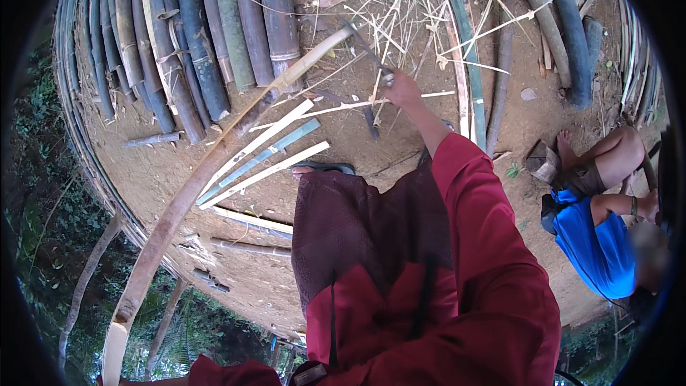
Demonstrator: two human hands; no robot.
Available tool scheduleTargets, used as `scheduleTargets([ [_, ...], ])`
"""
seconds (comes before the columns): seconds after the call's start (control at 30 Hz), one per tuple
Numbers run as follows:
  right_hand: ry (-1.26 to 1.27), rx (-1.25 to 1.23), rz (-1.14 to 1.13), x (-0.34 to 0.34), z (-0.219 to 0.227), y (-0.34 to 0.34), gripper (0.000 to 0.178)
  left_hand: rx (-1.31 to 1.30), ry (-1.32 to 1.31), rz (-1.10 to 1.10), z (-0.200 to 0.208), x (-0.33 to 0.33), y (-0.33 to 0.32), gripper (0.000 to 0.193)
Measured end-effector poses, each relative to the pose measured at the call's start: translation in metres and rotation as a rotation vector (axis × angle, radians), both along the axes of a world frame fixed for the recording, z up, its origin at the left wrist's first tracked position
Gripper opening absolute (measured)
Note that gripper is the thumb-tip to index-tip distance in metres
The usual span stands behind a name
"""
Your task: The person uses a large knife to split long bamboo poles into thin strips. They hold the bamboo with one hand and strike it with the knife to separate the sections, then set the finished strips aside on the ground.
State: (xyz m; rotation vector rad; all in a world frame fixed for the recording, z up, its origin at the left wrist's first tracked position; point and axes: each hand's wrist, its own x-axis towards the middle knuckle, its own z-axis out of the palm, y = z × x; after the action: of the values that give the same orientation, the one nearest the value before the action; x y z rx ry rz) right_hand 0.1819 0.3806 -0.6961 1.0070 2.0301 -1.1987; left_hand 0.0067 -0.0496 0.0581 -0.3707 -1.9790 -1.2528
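- Head view: my right hand [402, 91] grips a knife [367, 49], its blade at the far end of a long bamboo strip [187, 159], which slants from near left to far centre;
- my left hand [137, 383] is at the strip's near end, mostly cut off; I cannot tell its grip;
- done, I judge: short split slats [284, 145] and thin shavings [430, 27] lie about;
- remaining, it seems: this strip, one wide piece; whole poles [194, 23], unsplit, far left.

Support: brown dirt ground [136, 171] carried everything | upper left: bamboo poles [196, 36] lay side by side | top: pale shavings [429, 11] lay tangled | beside them: a long green strip [468, 43] lay | left of centre: split slats [266, 174] lay fanned
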Motion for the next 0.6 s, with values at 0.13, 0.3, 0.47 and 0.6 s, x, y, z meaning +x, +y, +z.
scheduleTargets([
  [0.13, -0.094, 0.055, 0.063, 0.007, -0.018, 0.027, 0.049, -0.43, -0.031, 0.349, 0.014, 0.013, -0.023, 0.041],
  [0.3, -0.081, 0.137, 0.015, -0.004, 0.028, 0.058, 0.052, 0.441, -0.164, -0.432, -0.018, 0.02, -0.007, 0.049],
  [0.47, 0.061, -0.794, -0.565, 0.018, 0.141, 0.042, 0.039, 0.545, -0.118, -0.549, -0.038, 0.024, 0.026, 0.047],
  [0.6, -0.058, -1.086, -0.696, 0.004, 0.206, 0.017, 0.029, 0.566, -0.061, -0.633, -0.045, 0.017, 0.052, 0.034],
])
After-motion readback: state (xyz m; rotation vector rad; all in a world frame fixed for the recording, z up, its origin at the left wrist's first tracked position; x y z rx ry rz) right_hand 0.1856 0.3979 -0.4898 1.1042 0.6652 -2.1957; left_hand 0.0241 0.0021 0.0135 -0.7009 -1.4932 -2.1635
